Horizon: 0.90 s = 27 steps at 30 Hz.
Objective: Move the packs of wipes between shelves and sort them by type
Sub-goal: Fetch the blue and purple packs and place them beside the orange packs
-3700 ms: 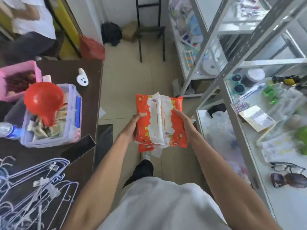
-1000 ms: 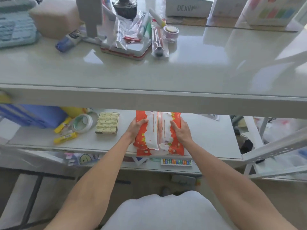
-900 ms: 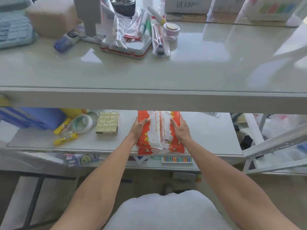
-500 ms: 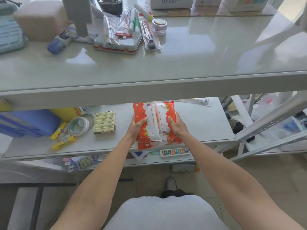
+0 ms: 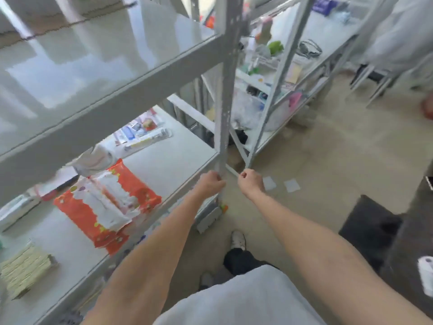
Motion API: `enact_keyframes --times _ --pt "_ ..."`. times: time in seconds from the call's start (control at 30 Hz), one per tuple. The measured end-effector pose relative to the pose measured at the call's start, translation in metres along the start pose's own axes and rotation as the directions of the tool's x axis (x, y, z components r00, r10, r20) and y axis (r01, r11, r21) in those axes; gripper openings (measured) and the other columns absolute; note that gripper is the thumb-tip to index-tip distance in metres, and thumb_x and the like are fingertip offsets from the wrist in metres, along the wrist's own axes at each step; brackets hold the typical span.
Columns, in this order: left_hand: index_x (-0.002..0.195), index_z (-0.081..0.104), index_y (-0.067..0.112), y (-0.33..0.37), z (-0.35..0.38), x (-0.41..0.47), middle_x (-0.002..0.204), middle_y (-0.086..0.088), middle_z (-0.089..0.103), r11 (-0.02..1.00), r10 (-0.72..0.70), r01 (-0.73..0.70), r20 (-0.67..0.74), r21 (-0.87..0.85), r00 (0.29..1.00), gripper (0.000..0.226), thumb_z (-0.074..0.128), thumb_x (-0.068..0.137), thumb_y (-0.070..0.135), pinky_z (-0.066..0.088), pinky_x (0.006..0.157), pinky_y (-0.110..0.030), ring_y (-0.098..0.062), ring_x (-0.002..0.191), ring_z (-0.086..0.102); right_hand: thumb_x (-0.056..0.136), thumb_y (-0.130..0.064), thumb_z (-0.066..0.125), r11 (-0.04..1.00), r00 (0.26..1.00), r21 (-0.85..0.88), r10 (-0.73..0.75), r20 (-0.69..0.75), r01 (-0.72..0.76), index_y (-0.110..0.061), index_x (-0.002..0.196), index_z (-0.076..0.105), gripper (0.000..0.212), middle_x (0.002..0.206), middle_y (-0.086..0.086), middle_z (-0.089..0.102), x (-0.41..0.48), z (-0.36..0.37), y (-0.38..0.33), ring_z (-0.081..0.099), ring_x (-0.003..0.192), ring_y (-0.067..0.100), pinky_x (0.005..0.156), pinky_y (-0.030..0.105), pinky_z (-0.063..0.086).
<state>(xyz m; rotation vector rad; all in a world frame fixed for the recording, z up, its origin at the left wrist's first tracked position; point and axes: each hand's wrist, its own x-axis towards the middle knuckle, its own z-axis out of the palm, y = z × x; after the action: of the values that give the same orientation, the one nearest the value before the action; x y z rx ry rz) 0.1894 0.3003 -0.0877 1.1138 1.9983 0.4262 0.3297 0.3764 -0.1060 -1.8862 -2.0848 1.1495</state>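
Note:
An orange-and-white pack of wipes (image 5: 106, 204) lies flat on the lower shelf (image 5: 168, 165) of the grey metal rack, resting on another orange pack beneath it. Both hands are off the packs. My left hand (image 5: 212, 184) is curled into a loose fist beside the rack's upright post at the shelf's right corner. My right hand (image 5: 250, 182) hovers over the floor just right of that post, fingers closed with nothing in them. The image is blurred by motion.
The grey upright post (image 5: 226, 90) stands between my hands. A stack of pale boxes (image 5: 23, 269) sits on the shelf at left, small packets (image 5: 143, 133) at the back. A second rack (image 5: 283, 66) holds clutter at right. A dark table (image 5: 393, 233) lies low right.
Both hands let go of the orange packs, which now lie on the lower shelf. The hands pulled back to the right, and the view swung right towards the second rack.

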Motion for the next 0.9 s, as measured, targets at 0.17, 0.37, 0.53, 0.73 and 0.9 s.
enact_keyframes --times 0.17,0.37,0.53,0.73,0.9 --pt "0.111 0.066 0.005 0.124 0.051 0.089 0.114 -0.012 0.066 0.971 0.088 -0.133 0.220 0.200 0.971 0.048 0.057 0.081 0.042 0.052 0.093 -0.034 -0.028 0.109 0.063 0.094 -0.021 0.054 0.947 0.934 0.070 0.322 -0.156 -0.315 -0.014 0.112 0.074 0.028 0.124 0.018 0.071 0.035 -0.123 0.117 0.065 0.117 0.037 0.094 0.035 0.052" --pt "0.119 0.067 0.001 0.253 0.159 0.159 0.113 -0.017 0.066 0.911 0.172 -0.287 0.361 0.294 0.917 0.035 0.058 0.094 0.024 0.049 0.090 -0.033 -0.032 0.114 0.062 0.096 -0.023 0.054 0.882 0.867 0.143 0.469 -0.169 -0.449 -0.014 0.119 0.072 0.030 0.129 0.021 0.067 0.082 -0.201 0.219 0.061 0.123 0.038 0.103 0.039 0.051" --pt "0.111 0.068 -0.002 0.365 0.205 0.233 0.102 -0.017 0.066 0.885 0.203 -0.329 0.362 0.330 0.910 0.032 0.059 0.093 0.022 0.051 0.082 -0.034 -0.033 0.103 0.065 0.096 -0.028 0.056 0.864 0.848 0.174 0.499 -0.178 -0.472 -0.018 0.123 0.070 0.032 0.131 0.015 0.068 0.149 -0.279 0.276 0.059 0.125 0.036 0.101 0.038 0.050" --pt "0.117 0.068 0.004 0.486 0.240 0.311 0.104 -0.012 0.064 0.852 0.243 -0.395 0.409 0.344 0.880 0.034 0.057 0.093 0.025 0.049 0.082 -0.031 -0.029 0.097 0.061 0.099 -0.029 0.055 0.862 0.847 0.258 0.490 -0.204 -0.437 -0.011 0.136 0.064 0.041 0.136 0.022 0.063 0.244 -0.383 0.301 0.055 0.129 0.038 0.104 0.038 0.047" --pt "0.087 0.066 0.011 0.545 0.260 0.386 0.087 -0.012 0.062 0.819 0.237 -0.405 0.404 0.406 0.884 0.014 0.057 0.089 0.021 0.054 0.075 -0.036 -0.027 0.083 0.058 0.098 -0.024 0.054 0.861 0.845 0.289 0.485 -0.223 -0.418 -0.009 0.130 0.067 0.038 0.130 0.025 0.065 0.327 -0.442 0.318 0.058 0.125 0.040 0.102 0.041 0.050"
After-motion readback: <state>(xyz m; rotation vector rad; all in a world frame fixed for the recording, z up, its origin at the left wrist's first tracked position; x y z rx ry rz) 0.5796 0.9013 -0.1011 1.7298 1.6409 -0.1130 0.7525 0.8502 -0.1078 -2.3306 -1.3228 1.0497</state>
